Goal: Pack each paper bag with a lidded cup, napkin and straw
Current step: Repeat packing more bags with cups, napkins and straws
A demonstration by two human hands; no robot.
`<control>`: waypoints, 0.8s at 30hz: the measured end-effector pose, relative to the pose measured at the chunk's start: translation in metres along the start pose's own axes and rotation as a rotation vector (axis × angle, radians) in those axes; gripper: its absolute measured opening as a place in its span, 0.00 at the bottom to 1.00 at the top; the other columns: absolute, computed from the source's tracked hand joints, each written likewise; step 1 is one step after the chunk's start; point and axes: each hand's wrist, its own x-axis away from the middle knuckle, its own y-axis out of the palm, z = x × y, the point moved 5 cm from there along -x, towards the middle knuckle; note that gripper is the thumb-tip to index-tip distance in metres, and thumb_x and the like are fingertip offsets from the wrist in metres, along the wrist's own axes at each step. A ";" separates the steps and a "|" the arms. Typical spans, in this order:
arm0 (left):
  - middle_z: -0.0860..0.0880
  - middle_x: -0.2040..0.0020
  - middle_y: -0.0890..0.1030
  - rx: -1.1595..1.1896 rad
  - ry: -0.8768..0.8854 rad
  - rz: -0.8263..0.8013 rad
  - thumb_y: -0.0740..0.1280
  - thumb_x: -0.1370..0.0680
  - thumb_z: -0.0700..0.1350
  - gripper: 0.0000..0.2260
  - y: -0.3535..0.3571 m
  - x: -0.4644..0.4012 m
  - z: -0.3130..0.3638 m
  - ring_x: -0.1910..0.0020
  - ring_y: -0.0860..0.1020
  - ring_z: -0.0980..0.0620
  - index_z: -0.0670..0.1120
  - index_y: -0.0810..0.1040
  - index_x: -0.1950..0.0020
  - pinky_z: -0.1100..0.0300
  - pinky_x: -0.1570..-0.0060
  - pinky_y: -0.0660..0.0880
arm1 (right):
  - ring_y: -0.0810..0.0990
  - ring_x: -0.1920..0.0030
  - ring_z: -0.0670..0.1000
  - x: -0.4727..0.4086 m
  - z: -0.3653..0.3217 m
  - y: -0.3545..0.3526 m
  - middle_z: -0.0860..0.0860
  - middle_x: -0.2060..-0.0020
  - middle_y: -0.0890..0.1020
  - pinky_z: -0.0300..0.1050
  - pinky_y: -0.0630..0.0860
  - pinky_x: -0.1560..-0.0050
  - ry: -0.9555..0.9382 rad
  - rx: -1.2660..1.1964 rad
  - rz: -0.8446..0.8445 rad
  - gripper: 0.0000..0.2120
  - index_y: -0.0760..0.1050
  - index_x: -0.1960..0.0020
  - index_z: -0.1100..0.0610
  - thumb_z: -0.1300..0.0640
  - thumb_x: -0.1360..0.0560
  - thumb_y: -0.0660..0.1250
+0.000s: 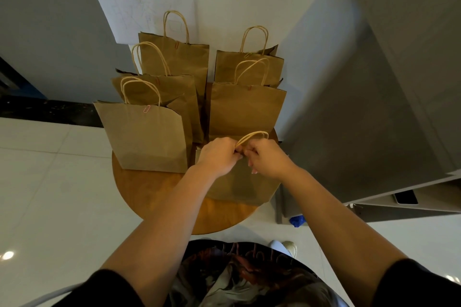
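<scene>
Several brown paper bags with twisted handles stand on a round wooden table [149, 197]. The nearest bag [244, 184] stands at the front right. My left hand [219, 157] and my right hand [268, 157] meet at its top edge and pinch it just below the handles [253, 137]. What my fingertips hold beyond the bag's edge is hidden. The front left bag [147, 137] is closed with a pink paper clip [146, 108]; other bags behind it show clips too. No cup, napkin or straw is in view; the bags' insides are hidden.
A sheet of paper [139, 7] hangs on the white wall behind the bags. A grey cabinet [374, 107] stands close at the right, with a phone [406, 197] on its lower ledge. Pale tiled floor lies to the left.
</scene>
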 end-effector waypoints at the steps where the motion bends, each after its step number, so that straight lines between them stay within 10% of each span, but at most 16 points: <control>1: 0.50 0.58 0.78 -0.001 -0.001 0.000 0.62 0.20 0.47 0.08 0.000 0.000 0.000 0.57 0.77 0.51 0.47 0.80 0.50 0.55 0.52 0.75 | 0.80 0.62 0.51 0.000 0.001 0.001 0.53 0.61 0.80 0.51 0.80 0.52 0.002 0.012 0.001 0.10 0.76 0.50 0.57 0.59 0.19 0.56; 18: 0.50 0.58 0.77 -0.141 0.079 -0.045 0.62 0.20 0.48 0.07 -0.007 0.001 0.000 0.56 0.77 0.50 0.47 0.78 0.51 0.57 0.57 0.71 | 0.74 0.66 0.49 -0.012 -0.010 -0.002 0.50 0.63 0.75 0.39 0.69 0.69 0.001 0.363 -0.072 0.07 0.75 0.51 0.53 0.60 0.20 0.59; 24: 0.51 0.60 0.75 -0.181 0.054 -0.037 0.62 0.20 0.48 0.07 -0.005 0.000 -0.006 0.59 0.73 0.53 0.48 0.76 0.53 0.59 0.57 0.69 | 0.82 0.60 0.54 -0.016 -0.001 -0.001 0.55 0.56 0.82 0.48 0.81 0.55 0.106 0.254 -0.177 0.07 0.78 0.49 0.57 0.64 0.23 0.62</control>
